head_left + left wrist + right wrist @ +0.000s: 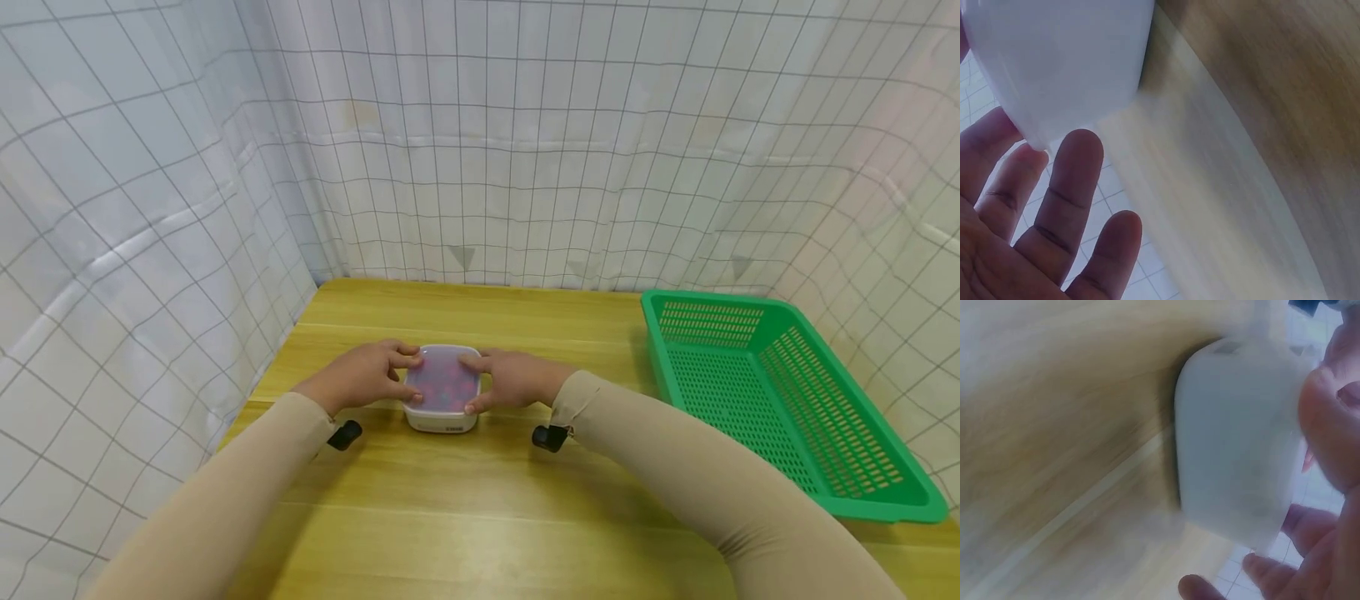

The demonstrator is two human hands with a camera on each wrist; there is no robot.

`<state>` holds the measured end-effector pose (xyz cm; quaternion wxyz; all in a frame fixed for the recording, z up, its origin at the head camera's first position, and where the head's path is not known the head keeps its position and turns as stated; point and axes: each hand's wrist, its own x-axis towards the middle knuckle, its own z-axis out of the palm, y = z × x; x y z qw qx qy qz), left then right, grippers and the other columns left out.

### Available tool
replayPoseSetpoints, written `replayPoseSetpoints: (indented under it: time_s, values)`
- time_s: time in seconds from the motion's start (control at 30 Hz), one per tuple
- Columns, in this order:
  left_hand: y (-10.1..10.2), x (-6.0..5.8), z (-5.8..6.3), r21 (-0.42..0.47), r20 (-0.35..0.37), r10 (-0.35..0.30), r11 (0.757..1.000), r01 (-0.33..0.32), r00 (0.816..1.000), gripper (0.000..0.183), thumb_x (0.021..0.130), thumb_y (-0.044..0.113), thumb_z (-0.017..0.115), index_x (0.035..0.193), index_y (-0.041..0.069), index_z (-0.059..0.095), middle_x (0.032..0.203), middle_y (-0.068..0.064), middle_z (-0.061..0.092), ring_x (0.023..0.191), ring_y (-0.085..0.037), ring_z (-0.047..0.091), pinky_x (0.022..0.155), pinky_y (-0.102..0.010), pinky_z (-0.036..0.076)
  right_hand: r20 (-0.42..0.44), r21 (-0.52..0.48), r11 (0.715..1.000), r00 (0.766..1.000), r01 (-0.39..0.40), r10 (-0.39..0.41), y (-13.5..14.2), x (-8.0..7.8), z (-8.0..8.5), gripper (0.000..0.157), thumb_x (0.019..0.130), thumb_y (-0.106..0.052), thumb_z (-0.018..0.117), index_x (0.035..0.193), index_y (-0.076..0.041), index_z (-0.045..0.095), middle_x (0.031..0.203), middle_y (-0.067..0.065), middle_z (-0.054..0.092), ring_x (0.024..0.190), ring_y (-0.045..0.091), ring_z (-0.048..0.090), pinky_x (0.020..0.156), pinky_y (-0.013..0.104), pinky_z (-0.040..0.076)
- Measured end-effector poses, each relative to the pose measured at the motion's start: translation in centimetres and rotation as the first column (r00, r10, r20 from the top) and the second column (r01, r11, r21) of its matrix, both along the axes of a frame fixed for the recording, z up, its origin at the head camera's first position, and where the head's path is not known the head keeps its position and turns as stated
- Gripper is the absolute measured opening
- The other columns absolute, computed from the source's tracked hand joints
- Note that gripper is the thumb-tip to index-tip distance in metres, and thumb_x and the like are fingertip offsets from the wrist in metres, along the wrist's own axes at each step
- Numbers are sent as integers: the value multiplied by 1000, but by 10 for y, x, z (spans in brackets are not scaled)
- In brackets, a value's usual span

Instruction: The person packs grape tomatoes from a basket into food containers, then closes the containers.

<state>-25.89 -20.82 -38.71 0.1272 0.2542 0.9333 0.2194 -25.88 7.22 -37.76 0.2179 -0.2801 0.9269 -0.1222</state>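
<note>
A white square food container (442, 422) with a translucent lid (444, 377) sits on the table; blurred red and pink shapes show through the lid. My left hand (366, 375) touches the lid's left edge, thumb at the front and fingers farther back. In the left wrist view its other fingers (1063, 206) extend loosely beside the container wall (1063, 62). From the right, my right hand (519, 377) rests its thumb and a finger on the lid's rim. The right wrist view has that hand's thumb (1329, 431) along the rim and more fingers past the far corner.
A green plastic basket (862, 412) with slotted walls stands at the table's right side. The yellow wooden table (450, 517) ends at a white gridded curtain (510, 200) behind and at the left. Black wrist-worn pieces (550, 437) hang below both cuffs.
</note>
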Motion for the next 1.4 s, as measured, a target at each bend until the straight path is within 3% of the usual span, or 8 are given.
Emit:
replayPoseSetpoints:
  time_s: [0.27,0.53,0.7,0.97,1.4]
  values:
    - [0,-1,-1,-4,-31,-13,1000,12,999,74,89,51,82,148,12,62,154,-14,57,92,-12,72,90,-41,60,4,6,1000,1000,-2,2,-1,1,3,94,94,-58,73,169,-26,25,177,12,16,157,37,36,127,48,34]
    - [-1,0,-2,-18,4,-55,998,55,998,69,94,52,76,153,21,58,160,-18,47,107,-22,71,94,-46,59,-25,6,1000,1000,-10,10,0,2,2,94,94,-59,72,169,-27,26,178,10,13,157,48,28,128,55,28]
    - [0,1,-3,-61,-18,-63,996,62,998,69,96,57,72,154,24,57,161,-16,46,108,-24,70,96,-49,57,-12,-13,1000,1000,-10,10,2,3,0,95,94,-59,72,169,-27,24,179,7,11,157,53,23,128,59,26]
    - [3,3,2,-82,-39,-44,996,41,998,67,94,56,74,151,24,60,156,-15,51,109,-27,71,96,-50,58,-47,25,998,998,-51,52,-1,1,4,94,95,-59,71,169,-24,25,178,11,13,157,39,34,127,49,33]
    - [4,0,4,-89,-37,-46,995,42,998,68,92,56,76,150,23,61,153,-15,52,105,-23,69,94,-47,58,-49,40,998,998,-48,50,-3,-1,4,95,95,-58,72,169,-24,25,178,10,15,156,35,37,127,47,34]
